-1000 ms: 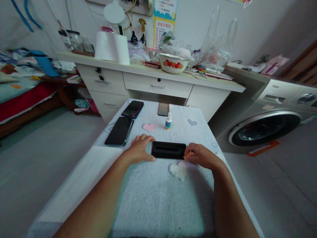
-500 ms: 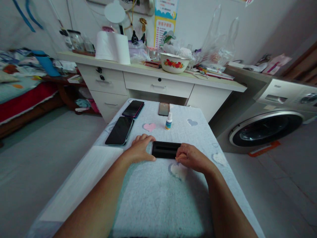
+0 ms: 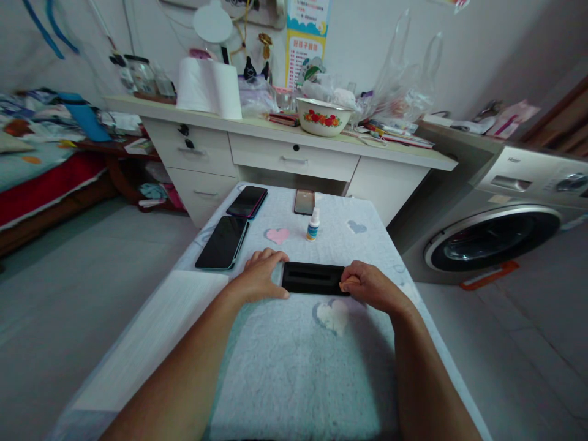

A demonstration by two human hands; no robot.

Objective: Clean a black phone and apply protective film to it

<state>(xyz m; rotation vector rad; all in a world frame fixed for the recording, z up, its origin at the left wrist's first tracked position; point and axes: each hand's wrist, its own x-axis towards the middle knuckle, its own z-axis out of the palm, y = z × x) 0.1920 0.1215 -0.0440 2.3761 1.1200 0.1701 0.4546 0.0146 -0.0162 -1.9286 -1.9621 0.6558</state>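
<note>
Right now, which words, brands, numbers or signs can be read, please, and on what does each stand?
"Haier": washing machine.
"好孩子": yellow poster; its remaining characters are too blurred.
Blue-and-white poster: too blurred.
Small bottle: label too small to read.

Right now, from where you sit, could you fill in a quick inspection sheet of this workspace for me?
Surface: table under a pale cloth with heart patterns.
Job's things: black phone lying flat between the hands; small white-capped bottle upright beyond it.
Clutter: two dark phones at the left; smaller phone near the far edge.
Hands: left hand holds the black phone's left end; right hand pinches a small orange-tan piece at its right end, material unclear.
Cables: thin cord on the wall, upper left.
Surroundings: desk with paper roll, flowered bowl and plastic bags; washing machine right, bed left.
</note>
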